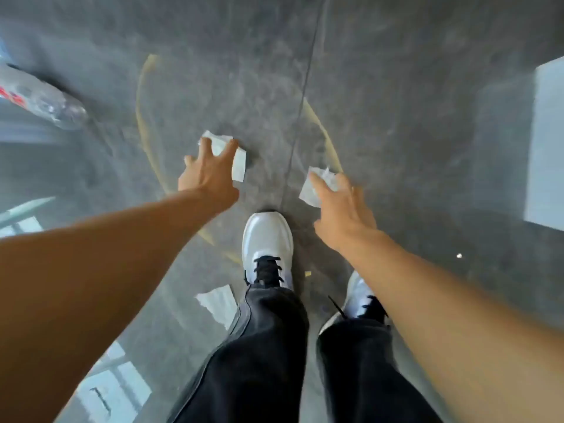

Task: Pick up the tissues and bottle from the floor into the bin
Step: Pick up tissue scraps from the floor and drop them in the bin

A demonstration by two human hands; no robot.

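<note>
— Tissues first: where do they lie against the forward white shoe [267, 239]?

— One tissue [238, 161] sits on the grey floor [396, 117] just ahead of the shoe's toe and a little to its left. A second tissue [317, 186] lies ahead of the toe to its right. A third tissue [218, 303] lies flat behind and left of that shoe, beside the black trouser leg [262, 346].

— And the hands?

— Left hand [207, 175] is spread wide, fingers fanned over the first tissue, fingertips on or just above it; it has no closed hold on anything. Right hand [341, 206] is also open, fingers stretched across the second tissue. Whether either hand presses the paper I cannot tell; the picture is blurred.

— The bottle?

— Bottle [45, 99], clear plastic with a red label, lies on its side well left of the shoe and further ahead, by the frame edge.

— Anything else?

— A pale box-like thing [546, 148] far to the shoe's right.
</note>
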